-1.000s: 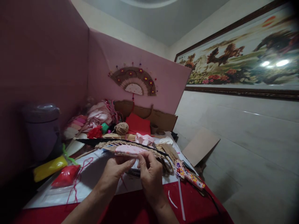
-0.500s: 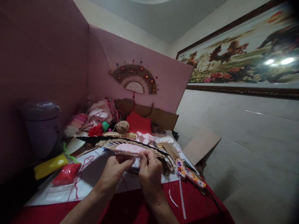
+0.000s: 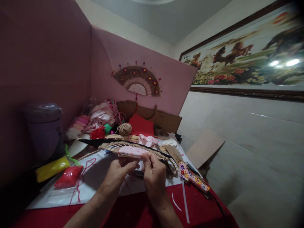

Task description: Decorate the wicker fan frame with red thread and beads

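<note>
A fan-shaped craft piece (image 3: 131,151) is held up over the table, tilted nearly edge-on, with a pink-white patterned cloth patch at its base, thin sticks, braided cord and a black outer edge. My left hand (image 3: 121,171) grips its lower edge beneath the patch, thumb on the near side. At the patch's right end, my right hand (image 3: 154,169) pinches the edge between thumb and fingers. The two hands are close together. Whatever lies under the fan is mostly hidden.
Behind lie a twine ball (image 3: 124,129), red sheets (image 3: 141,125) and cloth scraps. A floral glue gun (image 3: 193,179) rests at right, red (image 3: 69,177) and yellow (image 3: 52,169) packets at left. A finished fan (image 3: 137,80) hangs on the pink board (image 3: 104,63).
Almost nothing differs. The view has shifted very slightly, and both hands keep their hold on the fan piece.
</note>
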Tool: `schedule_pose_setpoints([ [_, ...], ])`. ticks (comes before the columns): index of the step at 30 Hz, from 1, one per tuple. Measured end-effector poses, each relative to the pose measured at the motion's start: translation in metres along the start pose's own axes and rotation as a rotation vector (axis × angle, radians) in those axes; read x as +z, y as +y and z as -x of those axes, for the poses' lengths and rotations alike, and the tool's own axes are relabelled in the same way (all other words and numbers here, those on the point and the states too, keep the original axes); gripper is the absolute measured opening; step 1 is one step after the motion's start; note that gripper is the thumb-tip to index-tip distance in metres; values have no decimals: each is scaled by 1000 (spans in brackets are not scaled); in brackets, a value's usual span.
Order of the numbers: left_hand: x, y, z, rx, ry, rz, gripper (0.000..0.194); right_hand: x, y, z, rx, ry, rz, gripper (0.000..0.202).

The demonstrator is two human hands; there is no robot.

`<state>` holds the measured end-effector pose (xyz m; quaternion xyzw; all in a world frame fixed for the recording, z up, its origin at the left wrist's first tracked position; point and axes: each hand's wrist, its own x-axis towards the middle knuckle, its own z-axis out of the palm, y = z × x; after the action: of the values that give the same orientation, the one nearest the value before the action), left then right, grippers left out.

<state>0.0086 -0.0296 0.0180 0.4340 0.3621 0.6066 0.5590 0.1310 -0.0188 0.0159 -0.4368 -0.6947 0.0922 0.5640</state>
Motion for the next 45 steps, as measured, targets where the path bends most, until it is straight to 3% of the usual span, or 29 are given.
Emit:
schedule_pose_setpoints([
  [7,0,2,5,-14,89,-5,24,-5,2,11,40,148,-75,25],
  [12,-1,3,4,-40,89,5,29,-5,2,18,13,82,-126,14],
  [21,-1,2,3,-22,17,33,31,0,-1,12,69,-52,-179,17],
  [34,3,5,6,-32,18,2,33,-2,-2,5,34,0,-77,23],
  [41,-2,-1,3,-38,94,-59,39,-7,0,14,-4,95,-77,20],
  [45,-2,1,3,-33,70,-69,40,-10,2,20,-119,16,-71,14],
])
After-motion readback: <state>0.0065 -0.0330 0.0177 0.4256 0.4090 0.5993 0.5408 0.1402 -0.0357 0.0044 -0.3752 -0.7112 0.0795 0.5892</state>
